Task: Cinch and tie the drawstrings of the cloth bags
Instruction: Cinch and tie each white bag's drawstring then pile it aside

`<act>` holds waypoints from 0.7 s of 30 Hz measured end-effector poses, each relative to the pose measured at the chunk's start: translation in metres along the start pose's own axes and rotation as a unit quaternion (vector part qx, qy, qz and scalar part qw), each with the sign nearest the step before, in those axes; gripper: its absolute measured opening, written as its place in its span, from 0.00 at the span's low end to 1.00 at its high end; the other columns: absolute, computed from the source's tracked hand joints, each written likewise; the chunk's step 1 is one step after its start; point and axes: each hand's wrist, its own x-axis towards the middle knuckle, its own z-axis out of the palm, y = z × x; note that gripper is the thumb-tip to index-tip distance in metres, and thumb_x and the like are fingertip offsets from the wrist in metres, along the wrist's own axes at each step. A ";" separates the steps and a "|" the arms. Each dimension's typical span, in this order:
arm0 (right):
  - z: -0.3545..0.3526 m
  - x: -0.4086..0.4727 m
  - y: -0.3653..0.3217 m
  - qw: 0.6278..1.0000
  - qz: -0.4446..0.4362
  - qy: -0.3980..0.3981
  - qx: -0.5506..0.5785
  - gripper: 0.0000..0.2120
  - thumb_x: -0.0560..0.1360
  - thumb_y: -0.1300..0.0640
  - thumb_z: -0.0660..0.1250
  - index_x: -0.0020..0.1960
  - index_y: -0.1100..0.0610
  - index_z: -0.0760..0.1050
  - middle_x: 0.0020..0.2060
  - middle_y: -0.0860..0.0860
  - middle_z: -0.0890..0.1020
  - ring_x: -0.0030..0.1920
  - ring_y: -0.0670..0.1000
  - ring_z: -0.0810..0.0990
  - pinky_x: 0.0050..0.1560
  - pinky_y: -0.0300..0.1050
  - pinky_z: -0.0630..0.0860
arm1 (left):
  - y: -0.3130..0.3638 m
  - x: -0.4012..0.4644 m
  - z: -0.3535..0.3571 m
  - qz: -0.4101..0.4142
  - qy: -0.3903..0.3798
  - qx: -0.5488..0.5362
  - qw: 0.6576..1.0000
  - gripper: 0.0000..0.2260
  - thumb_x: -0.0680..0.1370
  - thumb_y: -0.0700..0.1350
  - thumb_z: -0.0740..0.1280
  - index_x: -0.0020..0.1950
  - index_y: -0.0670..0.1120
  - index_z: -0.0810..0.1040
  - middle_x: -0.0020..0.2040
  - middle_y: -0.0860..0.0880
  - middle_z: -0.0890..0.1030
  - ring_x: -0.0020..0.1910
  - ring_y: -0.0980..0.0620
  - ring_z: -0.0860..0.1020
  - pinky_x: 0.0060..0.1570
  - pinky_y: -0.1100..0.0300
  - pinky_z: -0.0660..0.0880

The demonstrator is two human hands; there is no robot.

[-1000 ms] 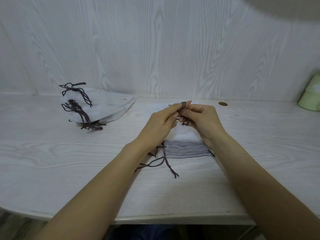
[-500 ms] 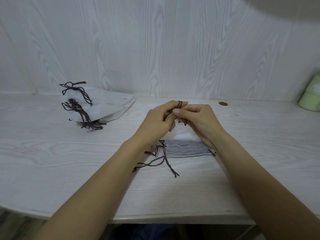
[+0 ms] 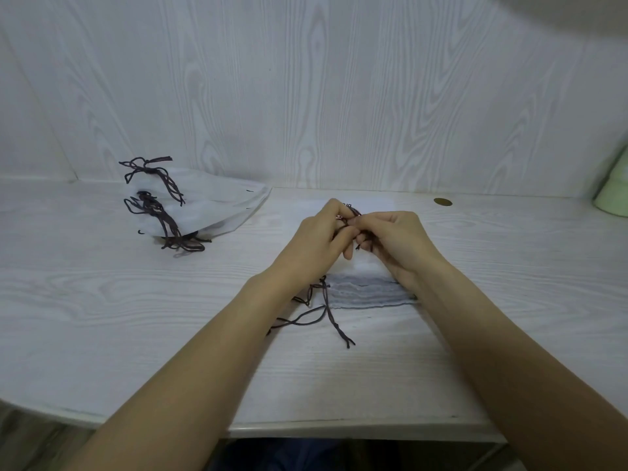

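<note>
I am holding both hands together over the middle of the whitewashed wooden table point(image 3: 102, 300), just above a flat stack of white cloth bags point(image 3: 367, 292) that is lying between my wrists. My left hand point(image 3: 314, 246) is curling its fingers and pinching a dark brown drawstring point(image 3: 350, 214) near the thumb and forefinger. My right hand point(image 3: 394, 237) is meeting it fingertip to fingertip, its thumb and forefinger pinching the same cord, while the other fingers are folding under the palm. A short end of the cord is poking out below my right fingers. How the cord is looping between the two pinches I cannot tell, since my knuckles are hiding it.

More loose drawstring ends point(image 3: 323, 317) are trailing from the left edge of the stack toward me, lying slack on the table under my left wrist. The grey layered edges of the stack are showing on the side facing me.

Well apart, to the far left by the wall, a pile of finished bags point(image 3: 217, 209) is lying on the table, with its knotted dark cords point(image 3: 159, 205) bunching at its left end. A small brass-coloured round disc point(image 3: 442, 201) is sitting in the tabletop near the wall to the right, and a pale green object point(image 3: 615, 195) is resting at the far right edge.
</note>
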 end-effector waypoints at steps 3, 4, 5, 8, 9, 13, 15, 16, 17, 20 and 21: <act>-0.001 -0.001 -0.001 1.000 0.003 0.002 0.007 0.07 0.72 0.69 0.65 0.36 0.69 0.77 0.27 0.57 0.75 0.28 0.46 0.71 0.30 0.35 0.70 | -0.001 0.001 0.001 -0.012 0.009 -0.017 1.000 0.06 0.80 0.41 0.61 0.51 0.44 0.63 0.30 0.55 0.77 0.32 0.66 0.73 0.36 0.73 0.66; -0.001 -0.001 -0.002 1.000 0.001 0.000 0.016 0.07 0.72 0.69 0.65 0.37 0.69 0.77 0.27 0.57 0.75 0.28 0.46 0.71 0.31 0.34 0.71 | -0.001 0.001 0.000 -0.011 0.014 -0.020 1.000 0.07 0.80 0.42 0.61 0.51 0.44 0.61 0.30 0.55 0.77 0.32 0.66 0.73 0.36 0.74 0.66; -0.001 -0.001 -0.002 1.000 0.000 -0.001 0.029 0.07 0.73 0.69 0.65 0.37 0.69 0.77 0.28 0.57 0.75 0.28 0.46 0.72 0.31 0.34 0.72 | -0.001 0.002 -0.001 -0.010 0.016 -0.023 1.000 0.08 0.81 0.42 0.60 0.51 0.45 0.60 0.30 0.55 0.77 0.32 0.67 0.73 0.36 0.74 0.66; -0.003 0.001 -0.002 0.996 0.010 -0.001 0.088 0.12 0.73 0.69 0.65 0.33 0.64 0.80 0.26 0.54 0.77 0.28 0.45 0.73 0.32 0.33 0.73 | -0.001 0.002 -0.001 -0.023 0.003 -0.070 0.997 0.07 0.81 0.42 0.58 0.51 0.47 0.59 0.32 0.55 0.78 0.30 0.64 0.71 0.34 0.70 0.66; -0.003 0.001 -0.002 0.994 0.016 -0.003 0.108 0.13 0.74 0.68 0.65 0.32 0.63 0.81 0.26 0.54 0.78 0.27 0.45 0.73 0.32 0.33 0.74 | -0.001 0.002 -0.001 -0.029 0.002 -0.092 0.995 0.07 0.81 0.42 0.58 0.50 0.48 0.59 0.34 0.54 0.79 0.30 0.63 0.70 0.33 0.69 0.66; -0.003 0.002 -0.004 0.986 0.030 -0.019 0.164 0.08 0.76 0.65 0.64 0.40 0.65 0.79 0.29 0.52 0.80 0.29 0.44 0.75 0.33 0.32 0.74 | 0.001 0.001 -0.003 -0.063 0.005 -0.157 0.986 0.07 0.82 0.42 0.58 0.50 0.48 0.58 0.38 0.51 0.81 0.29 0.62 0.68 0.31 0.69 0.66; -0.003 0.002 -0.003 0.982 0.028 -0.035 0.186 0.08 0.77 0.64 0.62 0.43 0.65 0.78 0.30 0.51 0.81 0.29 0.43 0.75 0.33 0.31 0.75 | 0.001 0.002 -0.004 -0.080 0.005 -0.186 0.979 0.07 0.82 0.42 0.58 0.49 0.49 0.59 0.39 0.51 0.82 0.27 0.61 0.67 0.30 0.70 0.66; -0.003 0.002 -0.003 0.980 0.027 -0.040 0.193 0.09 0.78 0.64 0.61 0.43 0.65 0.78 0.31 0.51 0.82 0.29 0.42 0.75 0.34 0.31 0.75 | 0.001 0.002 -0.005 -0.087 0.007 -0.200 0.976 0.06 0.82 0.41 0.58 0.49 0.48 0.61 0.39 0.50 0.83 0.27 0.61 0.67 0.30 0.70 0.65; -0.003 0.003 -0.003 0.979 0.025 -0.045 0.197 0.09 0.78 0.64 0.61 0.43 0.65 0.78 0.31 0.51 0.82 0.29 0.42 0.75 0.34 0.31 0.74 | 0.001 0.003 -0.005 -0.092 0.009 -0.210 0.973 0.05 0.81 0.41 0.59 0.50 0.47 0.63 0.39 0.48 0.83 0.26 0.61 0.66 0.29 0.69 0.65; -0.003 0.004 -0.002 0.979 0.017 -0.055 0.196 0.09 0.78 0.64 0.61 0.43 0.64 0.78 0.32 0.51 0.81 0.30 0.42 0.76 0.34 0.31 0.75 | 0.001 0.005 -0.007 -0.099 0.017 -0.213 0.972 0.02 0.81 0.39 0.60 0.49 0.43 0.70 0.40 0.45 0.83 0.26 0.60 0.65 0.27 0.70 0.64; -0.004 0.005 -0.002 0.979 0.014 -0.061 0.195 0.09 0.78 0.64 0.61 0.43 0.64 0.78 0.32 0.52 0.81 0.30 0.43 0.76 0.35 0.31 0.75 | 0.001 0.006 -0.008 -0.098 0.023 -0.211 0.972 0.03 0.80 0.39 0.61 0.47 0.43 0.73 0.40 0.44 0.83 0.25 0.60 0.65 0.26 0.70 0.63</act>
